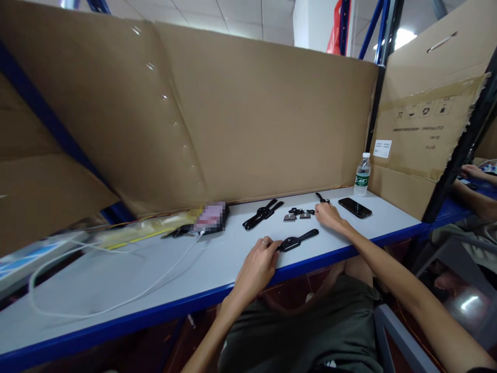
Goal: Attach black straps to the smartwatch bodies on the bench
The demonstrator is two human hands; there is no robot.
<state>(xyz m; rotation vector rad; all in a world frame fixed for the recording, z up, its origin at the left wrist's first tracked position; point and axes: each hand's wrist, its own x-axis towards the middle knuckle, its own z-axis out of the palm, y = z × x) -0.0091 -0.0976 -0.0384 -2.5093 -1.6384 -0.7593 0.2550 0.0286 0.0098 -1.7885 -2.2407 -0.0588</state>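
The left hand (pixel 259 260) lies nearest, fingers curled on the end of a flat black strap-shaped piece (pixel 300 240) stretching right of it on the white, blue-edged bench (pixel 217 264). Farther off, the right hand (pixel 328 215) rests fingers-down on small black and grey parts (pixel 298 213) — pinching one or not, I cannot tell. Just beyond it — a black phone (pixel 354 207) and a clear plastic bottle (pixel 362 174).

Both bare forearms reach forward from the lap onto the table (pixel 97 274). The left hand (pixel 258 264) lies knuckles-up just inside the front edge, near its middle, with the fingers loosely curled (a ring shows on one of them). The right arm stretches farther, its elbow low at the right. The right hand (pixel 328 215) rests palm-down toward the back edge, fingers bent; whether either hand grips anything cannot be told.
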